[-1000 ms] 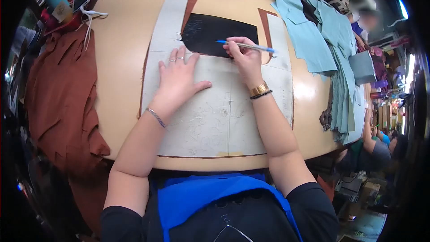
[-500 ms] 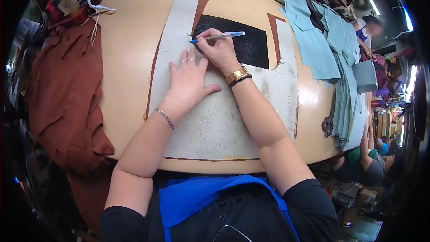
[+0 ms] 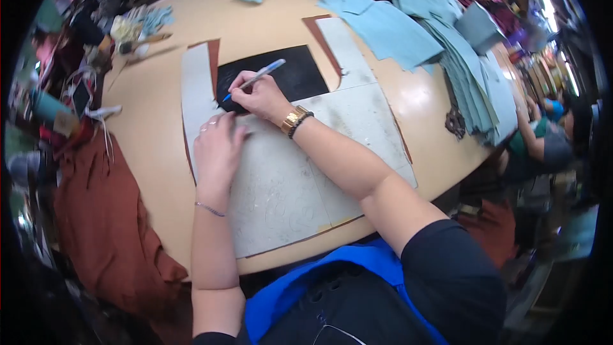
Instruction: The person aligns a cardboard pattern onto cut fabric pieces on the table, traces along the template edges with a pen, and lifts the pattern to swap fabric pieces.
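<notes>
One left hand (image 3: 216,152) and one right hand (image 3: 258,97) are shown with one pen (image 3: 267,70), one pale board (image 3: 274,185) and one black sheet (image 3: 294,76). One watch (image 3: 294,117), one beaded bracelet (image 3: 301,123) and one chain bracelet (image 3: 211,209) are counted. One brush (image 3: 156,38) is also included; the overlapping blue pieces (image 3: 389,33) cannot be counted exactly.

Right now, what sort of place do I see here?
Likely a leather or fabric workshop: a pale template over brown material, light-blue sheets nearby, and a pen in the right hand.
</notes>
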`<action>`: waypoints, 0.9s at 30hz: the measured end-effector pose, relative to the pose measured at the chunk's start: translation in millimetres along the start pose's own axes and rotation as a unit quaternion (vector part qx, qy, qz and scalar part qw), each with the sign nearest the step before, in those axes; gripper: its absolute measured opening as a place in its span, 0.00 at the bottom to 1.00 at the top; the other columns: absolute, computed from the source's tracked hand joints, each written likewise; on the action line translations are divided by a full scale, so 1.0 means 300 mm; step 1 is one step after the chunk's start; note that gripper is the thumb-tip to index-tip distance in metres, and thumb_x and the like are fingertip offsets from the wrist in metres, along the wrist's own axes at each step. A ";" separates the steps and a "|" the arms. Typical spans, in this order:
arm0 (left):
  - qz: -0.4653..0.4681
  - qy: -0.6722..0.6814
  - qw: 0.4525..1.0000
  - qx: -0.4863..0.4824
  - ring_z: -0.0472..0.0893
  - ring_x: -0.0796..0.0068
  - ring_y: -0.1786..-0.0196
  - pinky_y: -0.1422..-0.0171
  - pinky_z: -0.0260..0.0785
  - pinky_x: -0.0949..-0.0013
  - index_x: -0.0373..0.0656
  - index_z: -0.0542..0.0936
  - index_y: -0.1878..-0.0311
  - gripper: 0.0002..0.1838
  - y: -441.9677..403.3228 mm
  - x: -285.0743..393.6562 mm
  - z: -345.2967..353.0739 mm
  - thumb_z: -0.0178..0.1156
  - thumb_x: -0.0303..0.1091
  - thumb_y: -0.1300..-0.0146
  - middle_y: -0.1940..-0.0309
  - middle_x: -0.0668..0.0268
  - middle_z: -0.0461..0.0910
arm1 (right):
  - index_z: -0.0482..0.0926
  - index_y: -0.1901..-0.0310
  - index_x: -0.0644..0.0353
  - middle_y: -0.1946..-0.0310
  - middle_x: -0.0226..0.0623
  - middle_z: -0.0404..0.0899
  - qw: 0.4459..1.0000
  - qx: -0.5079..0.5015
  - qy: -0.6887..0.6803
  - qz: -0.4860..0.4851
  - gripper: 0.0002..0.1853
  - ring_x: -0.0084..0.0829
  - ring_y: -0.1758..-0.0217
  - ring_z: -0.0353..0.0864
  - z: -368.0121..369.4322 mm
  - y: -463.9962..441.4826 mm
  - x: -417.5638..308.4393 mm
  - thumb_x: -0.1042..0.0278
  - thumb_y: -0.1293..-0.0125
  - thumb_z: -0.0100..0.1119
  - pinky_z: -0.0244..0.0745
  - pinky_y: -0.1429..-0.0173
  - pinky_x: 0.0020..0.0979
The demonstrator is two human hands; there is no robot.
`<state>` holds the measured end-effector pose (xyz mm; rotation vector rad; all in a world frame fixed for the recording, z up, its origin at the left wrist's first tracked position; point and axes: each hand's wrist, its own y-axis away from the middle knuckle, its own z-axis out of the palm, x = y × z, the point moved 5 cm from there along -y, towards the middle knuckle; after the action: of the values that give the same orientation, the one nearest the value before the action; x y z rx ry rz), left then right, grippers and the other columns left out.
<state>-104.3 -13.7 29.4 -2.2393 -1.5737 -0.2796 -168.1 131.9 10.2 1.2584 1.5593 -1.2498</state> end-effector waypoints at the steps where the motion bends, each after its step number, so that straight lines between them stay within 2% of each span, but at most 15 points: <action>1: 0.013 0.025 0.999 0.042 0.79 0.58 0.47 0.44 0.71 0.57 0.45 0.82 0.49 0.18 -0.017 -0.033 -0.002 0.62 0.45 0.36 0.51 0.60 0.81 | 0.81 0.65 0.61 0.74 0.31 0.82 0.999 0.034 -0.024 -0.011 0.06 0.18 0.71 0.79 -0.057 -0.001 0.031 0.68 0.38 0.62 0.75 0.66 0.22; 2: 0.020 0.051 0.995 0.082 0.81 0.59 0.52 0.46 0.72 0.59 0.45 0.84 0.54 0.14 -0.027 -0.063 -0.003 0.61 0.43 0.35 0.56 0.62 0.82 | 0.81 0.64 0.61 0.73 0.30 0.82 0.997 0.062 -0.048 -0.022 0.05 0.17 0.70 0.79 -0.125 0.007 0.065 0.69 0.36 0.62 0.75 0.66 0.21; 4: 0.002 0.068 0.993 0.097 0.81 0.60 0.53 0.48 0.72 0.59 0.46 0.85 0.57 0.12 -0.038 -0.101 0.010 0.62 0.42 0.36 0.58 0.63 0.82 | 0.80 0.63 0.60 0.70 0.31 0.83 0.994 0.098 -0.043 -0.031 0.04 0.17 0.66 0.80 -0.324 0.079 0.046 0.70 0.35 0.61 0.75 0.63 0.21; 5: -0.010 0.076 0.992 0.104 0.81 0.60 0.54 0.49 0.72 0.59 0.46 0.86 0.58 0.11 -0.041 -0.111 0.011 0.63 0.42 0.36 0.59 0.63 0.82 | 0.80 0.66 0.60 0.77 0.28 0.80 0.983 0.169 -0.012 -0.076 0.02 0.16 0.74 0.76 -0.427 0.114 0.048 0.73 0.37 0.59 0.73 0.69 0.24; 6: -0.013 0.079 0.992 0.099 0.81 0.62 0.53 0.49 0.72 0.61 0.45 0.86 0.60 0.10 -0.044 -0.112 0.008 0.63 0.41 0.36 0.59 0.63 0.82 | 0.79 0.66 0.60 0.78 0.25 0.77 0.983 0.176 -0.010 -0.041 0.02 0.14 0.74 0.72 -0.534 0.152 0.078 0.72 0.37 0.59 0.70 0.70 0.23; 7: -0.017 0.081 0.992 0.092 0.81 0.64 0.52 0.49 0.72 0.63 0.44 0.86 0.61 0.10 -0.048 -0.107 0.002 0.64 0.40 0.37 0.59 0.63 0.82 | 0.80 0.66 0.60 0.77 0.24 0.76 0.974 0.209 0.077 -0.049 0.03 0.13 0.74 0.71 -0.637 0.186 0.100 0.71 0.38 0.60 0.69 0.70 0.23; 10: -0.041 0.108 0.990 0.077 0.80 0.65 0.50 0.46 0.71 0.63 0.43 0.85 0.59 0.12 -0.056 -0.133 0.012 0.68 0.41 0.40 0.57 0.64 0.82 | 0.80 0.66 0.60 0.77 0.24 0.77 0.964 0.244 0.108 0.003 0.05 0.13 0.75 0.71 -0.776 0.256 0.178 0.69 0.39 0.61 0.68 0.70 0.22; 11: -0.052 0.118 0.989 0.072 0.80 0.65 0.50 0.45 0.71 0.63 0.44 0.85 0.58 0.13 -0.057 -0.144 0.016 0.69 0.42 0.42 0.57 0.64 0.82 | 0.80 0.66 0.60 0.77 0.24 0.77 0.966 0.238 0.105 0.001 0.05 0.13 0.75 0.71 -0.787 0.262 0.202 0.69 0.39 0.61 0.68 0.69 0.22; 14: -0.064 0.009 0.988 0.142 0.75 0.60 0.39 0.34 0.63 0.50 0.47 0.81 0.45 0.26 -0.039 -0.144 -0.009 0.72 0.48 0.45 0.45 0.61 0.79 | 0.80 0.67 0.61 0.76 0.25 0.79 0.971 0.222 0.089 -0.007 0.06 0.14 0.74 0.72 -0.772 0.266 0.215 0.68 0.39 0.62 0.69 0.69 0.22; 17: -0.128 -0.017 0.980 0.151 0.64 0.54 0.28 0.28 0.47 0.32 0.51 0.69 0.31 0.42 -0.036 -0.182 0.025 0.73 0.55 0.49 0.33 0.57 0.70 | 0.81 0.68 0.62 0.76 0.26 0.80 0.973 0.214 0.082 -0.017 0.06 0.14 0.74 0.74 -0.760 0.259 0.205 0.69 0.39 0.62 0.70 0.68 0.21; 20: -0.148 0.009 0.982 0.120 0.56 0.52 0.23 0.29 0.37 0.23 0.53 0.62 0.26 0.49 -0.045 -0.223 0.057 0.72 0.58 0.49 0.27 0.55 0.62 | 0.81 0.69 0.62 0.76 0.26 0.80 0.974 0.204 0.098 -0.015 0.05 0.14 0.73 0.74 -0.756 0.256 0.202 0.69 0.40 0.62 0.70 0.68 0.21; 23: -0.166 0.016 0.982 0.087 0.53 0.54 0.21 0.26 0.34 0.27 0.51 0.60 0.25 0.51 -0.045 -0.205 0.041 0.71 0.60 0.49 0.26 0.52 0.58 | 0.81 0.68 0.62 0.76 0.26 0.80 0.972 0.205 0.111 -0.012 0.05 0.14 0.73 0.74 -0.754 0.260 0.195 0.69 0.40 0.62 0.70 0.68 0.21; 27: -0.149 0.047 0.982 0.107 0.55 0.55 0.22 0.25 0.34 0.28 0.51 0.60 0.26 0.51 -0.044 -0.189 0.025 0.74 0.55 0.51 0.27 0.53 0.61 | 0.81 0.68 0.61 0.75 0.27 0.80 0.973 0.204 0.103 -0.016 0.05 0.14 0.73 0.74 -0.757 0.257 0.199 0.70 0.40 0.62 0.70 0.67 0.21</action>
<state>-136.8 -55.4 3.9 -1.8020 -1.7937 -0.2782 -102.2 369.3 -11.0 1.6733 1.5147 -1.5564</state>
